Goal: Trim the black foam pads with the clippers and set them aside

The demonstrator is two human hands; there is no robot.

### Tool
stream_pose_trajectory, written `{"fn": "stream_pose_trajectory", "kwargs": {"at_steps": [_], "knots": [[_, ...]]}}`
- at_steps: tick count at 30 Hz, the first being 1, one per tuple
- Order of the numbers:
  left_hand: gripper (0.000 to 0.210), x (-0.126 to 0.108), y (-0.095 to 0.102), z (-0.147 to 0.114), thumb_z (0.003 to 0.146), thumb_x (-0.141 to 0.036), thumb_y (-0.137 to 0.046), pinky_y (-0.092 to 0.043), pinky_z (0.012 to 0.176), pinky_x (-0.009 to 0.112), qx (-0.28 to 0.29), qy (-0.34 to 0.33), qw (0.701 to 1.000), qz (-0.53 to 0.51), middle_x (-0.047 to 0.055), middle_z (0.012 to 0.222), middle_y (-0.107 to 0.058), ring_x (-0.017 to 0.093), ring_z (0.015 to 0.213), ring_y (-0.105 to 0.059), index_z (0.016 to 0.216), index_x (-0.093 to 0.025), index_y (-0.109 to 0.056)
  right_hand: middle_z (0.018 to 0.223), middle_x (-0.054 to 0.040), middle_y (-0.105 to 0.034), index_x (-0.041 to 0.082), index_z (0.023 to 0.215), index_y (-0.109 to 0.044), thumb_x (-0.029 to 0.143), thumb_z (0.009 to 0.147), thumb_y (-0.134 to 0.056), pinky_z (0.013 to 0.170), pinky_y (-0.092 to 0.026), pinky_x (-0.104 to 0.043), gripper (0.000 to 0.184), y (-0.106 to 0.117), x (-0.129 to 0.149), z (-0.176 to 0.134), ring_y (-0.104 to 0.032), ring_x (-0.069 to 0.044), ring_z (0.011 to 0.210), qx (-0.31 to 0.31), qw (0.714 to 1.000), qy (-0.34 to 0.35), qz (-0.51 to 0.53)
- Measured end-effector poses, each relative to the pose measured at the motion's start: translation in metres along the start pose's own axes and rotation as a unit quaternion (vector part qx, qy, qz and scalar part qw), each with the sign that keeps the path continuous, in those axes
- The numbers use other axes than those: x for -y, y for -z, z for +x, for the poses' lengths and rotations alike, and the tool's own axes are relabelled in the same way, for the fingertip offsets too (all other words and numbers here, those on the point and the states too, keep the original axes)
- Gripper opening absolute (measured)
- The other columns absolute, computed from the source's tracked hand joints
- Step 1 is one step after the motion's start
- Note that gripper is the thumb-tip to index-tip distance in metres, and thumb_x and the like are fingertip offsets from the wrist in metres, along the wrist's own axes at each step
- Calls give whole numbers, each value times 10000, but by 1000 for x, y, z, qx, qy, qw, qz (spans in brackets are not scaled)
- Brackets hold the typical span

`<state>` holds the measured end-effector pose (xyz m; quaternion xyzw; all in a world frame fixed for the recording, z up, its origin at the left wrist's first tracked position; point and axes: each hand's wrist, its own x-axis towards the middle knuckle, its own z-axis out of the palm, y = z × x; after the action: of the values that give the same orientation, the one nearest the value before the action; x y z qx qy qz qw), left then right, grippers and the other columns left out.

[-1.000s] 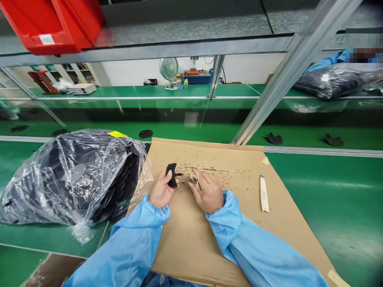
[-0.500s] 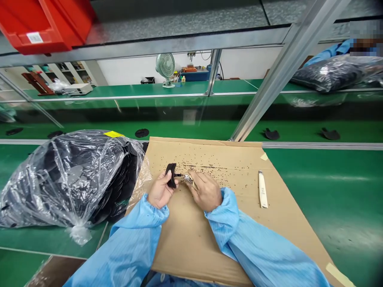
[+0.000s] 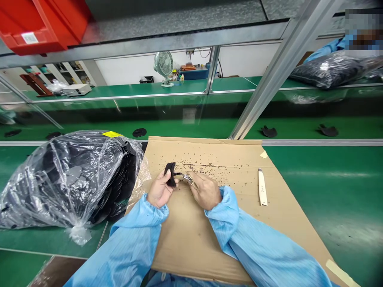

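Matte black curved piece [image 3: 170, 172] pinched in our left hand [image 3: 160, 190]; our right hand [image 3: 207, 191] grips a shiny metal tool [image 3: 188, 178] just beside it, over brown cardboard [image 3: 185, 239].

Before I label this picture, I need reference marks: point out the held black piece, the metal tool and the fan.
Black piece [image 3: 171, 174], head view: middle of its curved body.
Metal tool [image 3: 188, 178], head view: its exposed shiny part.
Fan [image 3: 165, 63], head view: its round grille.
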<state>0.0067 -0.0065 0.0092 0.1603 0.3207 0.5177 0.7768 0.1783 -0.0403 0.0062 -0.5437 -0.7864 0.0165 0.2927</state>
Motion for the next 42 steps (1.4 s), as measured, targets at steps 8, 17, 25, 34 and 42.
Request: {"fn": "stream_pose_trajectory", "kwargs": {"at_steps": [8, 17, 25, 34, 42], "knots": [[260, 0, -2, 3, 740, -135, -708, -511, 556, 241, -27, -45, 999, -14, -4, 767, -616, 118, 609, -606, 958, -168, -571, 997, -74, -672, 176, 1183, -577, 223, 883, -486, 788, -517, -312, 317, -5, 0, -1, -635, -207, 887, -35, 995, -51, 84], [406, -1, -1, 1, 647, -74, -744, -468, 562, 205, -22, -64, 997, 48, -8, 806, -607, 85, 601, -570, 986, -182, -550, 1015, -92, -658, 175, 1231, -556, 266, 876, -505, 830, -500, -348, 369, -6, -3, -1, -613, -235, 935, -26, 995, -83, 42], [366, -2, 0, 5, 618, -131, -805, -439, 525, 165, -51, -78, 995, 46, -17, 795, -595, 45, 572, -534, 900, -149, -572, 969, -87, -652, 139, 1203, -565, 237, 870, -510, 788, -479, -319, 352, -7, -2, -1, -595, -215, 863, -55, 998, -33, 8], [230, -2, 2, 5, 677, -105, -759, -474, 509, 153, -51, -47, 998, -5, -27, 687, -575, 54, 562, -562, 818, -134, -580, 917, -82, -637, 124, 1214, -556, 185, 861, -498, 754, -415, -330, 363, -2, 6, -1, -525, -222, 815, -44, 996, 58, -57], [133, -1, -2, 2, 740, -54, -681, -503, 502, 150, -64, -26, 997, -18, -21, 654, -572, 59, 551, -580, 784, -115, -570, 935, -91, -641, 132, 1236, -549, 192, 875, -475, 758, -405, -338, 374, 0, 7, -2, -523, -225, 830, -27, 997, 46, -60]]}}
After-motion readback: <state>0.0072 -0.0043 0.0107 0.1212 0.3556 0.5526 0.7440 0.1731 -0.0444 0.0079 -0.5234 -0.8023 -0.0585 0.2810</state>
